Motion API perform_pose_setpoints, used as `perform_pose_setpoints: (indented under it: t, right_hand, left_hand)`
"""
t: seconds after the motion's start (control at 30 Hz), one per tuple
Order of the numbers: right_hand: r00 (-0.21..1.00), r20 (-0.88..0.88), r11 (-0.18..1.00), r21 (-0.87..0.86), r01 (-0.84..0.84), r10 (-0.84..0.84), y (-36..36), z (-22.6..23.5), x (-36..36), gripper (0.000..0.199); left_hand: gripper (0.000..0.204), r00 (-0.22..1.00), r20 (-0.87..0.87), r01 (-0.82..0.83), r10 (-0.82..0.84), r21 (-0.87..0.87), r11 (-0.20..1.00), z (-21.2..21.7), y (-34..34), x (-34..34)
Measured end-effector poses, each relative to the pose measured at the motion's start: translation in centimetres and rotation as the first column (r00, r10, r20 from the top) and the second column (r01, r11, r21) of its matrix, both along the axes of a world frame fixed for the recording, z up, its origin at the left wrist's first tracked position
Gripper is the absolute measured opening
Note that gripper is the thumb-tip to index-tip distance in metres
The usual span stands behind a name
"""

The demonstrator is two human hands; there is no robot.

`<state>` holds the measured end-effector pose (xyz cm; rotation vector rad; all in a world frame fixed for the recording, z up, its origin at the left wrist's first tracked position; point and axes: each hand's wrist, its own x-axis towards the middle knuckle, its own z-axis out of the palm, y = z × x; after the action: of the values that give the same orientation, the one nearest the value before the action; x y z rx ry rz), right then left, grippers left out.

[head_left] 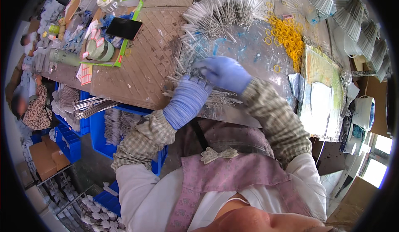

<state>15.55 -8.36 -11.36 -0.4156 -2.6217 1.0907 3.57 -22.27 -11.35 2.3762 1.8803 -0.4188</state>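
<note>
My left hand (188,99), in a blue-purple striped knit glove, has its fingers curled over thin wire brushes (181,70) near the table's front edge. My right hand (224,72), in a plain blue-purple glove, reaches over beside it with bent fingers, slightly blurred. Its fingertips meet the left hand's fingers, and what lies between them is mostly hidden. More thin brushes with looped wire ends (220,99) lie under and beside my hands. Beyond them spreads a large fanned pile of similar pale brushes (226,9). To its right is a heap of yellow rings (289,38).
A green-edged box (124,53) holds a phone (124,28) and a jar (99,49) at the left. Metal rods (93,106) jut over a blue crate (97,130). Fanned bundles (349,17) stand at the far right. Another person (36,107) is at the left.
</note>
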Motion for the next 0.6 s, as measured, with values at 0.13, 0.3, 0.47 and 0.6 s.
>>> perform_pose_setpoints:
  t: [0.13,0.3,0.47,0.6]
  right_hand:
    - [0.98,0.055,0.961,0.211,0.176,-0.191,-2.7,0.0,10.3,0.032]
    - [0.92,0.0,0.882,0.284,0.377,-0.393,-3.7,-4.0,17.1,0.023]
    - [0.84,-0.058,0.797,0.287,0.532,-0.539,-0.1,-5.0,13.9,0.017]
    - [0.958,-0.058,0.95,0.126,0.287,-0.282,-0.9,-3.6,10.1,0.023]
  left_hand:
    - [0.027,0.981,0.191,-0.032,0.02,0.062,0.998,-0.4,0.7,-1.2]
    - [0.025,0.989,0.144,-0.031,0.022,0.057,0.998,0.1,0.6,-1.1]
    - [0.019,0.988,0.091,0.115,-0.121,0.062,0.991,-0.6,0.1,3.6]
    - [0.02,0.976,0.073,0.167,-0.203,0.342,0.925,-1.4,0.6,5.5]
